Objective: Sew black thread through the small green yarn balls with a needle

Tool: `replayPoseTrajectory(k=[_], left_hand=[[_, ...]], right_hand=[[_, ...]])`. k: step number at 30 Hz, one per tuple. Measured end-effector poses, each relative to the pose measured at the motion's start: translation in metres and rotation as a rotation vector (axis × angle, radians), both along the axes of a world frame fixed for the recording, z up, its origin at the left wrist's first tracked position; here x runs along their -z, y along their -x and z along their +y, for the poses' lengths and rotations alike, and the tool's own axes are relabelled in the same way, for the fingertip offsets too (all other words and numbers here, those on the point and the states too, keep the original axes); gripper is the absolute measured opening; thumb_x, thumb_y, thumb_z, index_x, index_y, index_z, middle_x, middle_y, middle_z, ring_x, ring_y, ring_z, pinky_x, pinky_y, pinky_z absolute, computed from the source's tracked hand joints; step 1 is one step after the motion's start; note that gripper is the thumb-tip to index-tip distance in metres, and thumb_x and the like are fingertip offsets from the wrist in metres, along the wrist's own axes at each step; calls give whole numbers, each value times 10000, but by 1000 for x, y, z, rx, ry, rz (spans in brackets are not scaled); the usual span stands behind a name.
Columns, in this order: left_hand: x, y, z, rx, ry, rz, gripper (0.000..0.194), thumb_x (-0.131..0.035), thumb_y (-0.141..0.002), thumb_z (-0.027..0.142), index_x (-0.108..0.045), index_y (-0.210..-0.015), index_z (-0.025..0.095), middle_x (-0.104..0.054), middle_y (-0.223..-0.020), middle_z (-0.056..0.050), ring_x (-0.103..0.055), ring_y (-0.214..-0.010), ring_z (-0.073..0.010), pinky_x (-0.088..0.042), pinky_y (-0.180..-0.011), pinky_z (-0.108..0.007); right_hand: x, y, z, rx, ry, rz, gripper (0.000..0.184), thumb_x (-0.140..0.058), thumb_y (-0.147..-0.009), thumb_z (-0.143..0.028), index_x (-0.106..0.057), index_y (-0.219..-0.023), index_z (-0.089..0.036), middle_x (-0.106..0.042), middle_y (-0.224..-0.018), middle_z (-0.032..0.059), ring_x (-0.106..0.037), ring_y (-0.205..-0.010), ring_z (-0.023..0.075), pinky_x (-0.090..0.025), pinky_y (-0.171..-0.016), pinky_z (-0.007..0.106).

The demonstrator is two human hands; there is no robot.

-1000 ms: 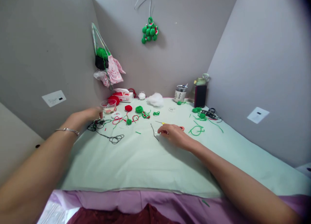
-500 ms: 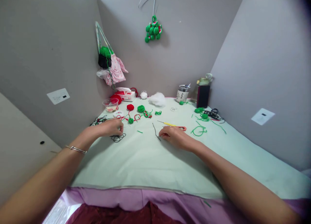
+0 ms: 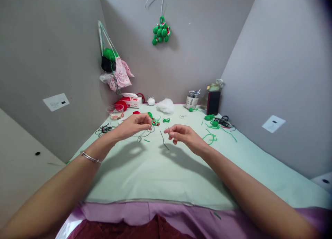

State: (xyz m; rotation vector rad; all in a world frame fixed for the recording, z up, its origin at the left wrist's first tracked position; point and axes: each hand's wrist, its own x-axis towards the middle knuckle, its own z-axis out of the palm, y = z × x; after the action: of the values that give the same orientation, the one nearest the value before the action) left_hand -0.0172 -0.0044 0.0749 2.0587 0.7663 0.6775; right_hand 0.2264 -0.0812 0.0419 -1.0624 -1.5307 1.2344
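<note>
My left hand (image 3: 133, 125) is raised above the pale green table cover (image 3: 155, 170), its fingers pinched on a thin black thread (image 3: 145, 132) that hangs in a loop below it. My right hand (image 3: 181, 133) is also lifted, pinching a thin needle (image 3: 168, 129) that points up. The two hands face each other, a short gap apart. A short black thread piece (image 3: 163, 141) lies on the cover between them.
Green and red yarn bits and small balls (image 3: 155, 121) lie scattered behind the hands. A plastic cup (image 3: 115, 111), tissue box (image 3: 132, 101), white stuffing (image 3: 166, 105), tin (image 3: 192, 99) and dark box (image 3: 214, 102) stand at the back. Grey partition walls enclose the table.
Both hands have lifted off the table and come together at the middle. The left hand picked up the black thread from the left side; the right hand now holds a needle upright.
</note>
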Motion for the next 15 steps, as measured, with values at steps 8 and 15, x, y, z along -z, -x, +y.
replayPoseTrajectory(k=[8, 15], left_hand=[[18, -50, -15, 96, 121, -161, 109, -635, -803, 266, -601, -813, 162, -647, -738, -16, -583, -706, -130, -429, -671, -274], [26, -39, 2, 83, 290, -255, 242, -675, -808, 374, -608, -918, 169, -609, -778, -12, -564, -661, -105, -409, -599, -238]], right_hand=[[7, 3, 0, -25, -45, 54, 230, -723, -800, -387, -673, -852, -168, -646, -796, 22, -579, -731, 120, -477, -696, 273], [1, -7, 4, 59, 14, 155, 250, -776, -737, -377, -682, -810, -157, -653, -784, 21, -574, -726, 113, -466, -680, 250]])
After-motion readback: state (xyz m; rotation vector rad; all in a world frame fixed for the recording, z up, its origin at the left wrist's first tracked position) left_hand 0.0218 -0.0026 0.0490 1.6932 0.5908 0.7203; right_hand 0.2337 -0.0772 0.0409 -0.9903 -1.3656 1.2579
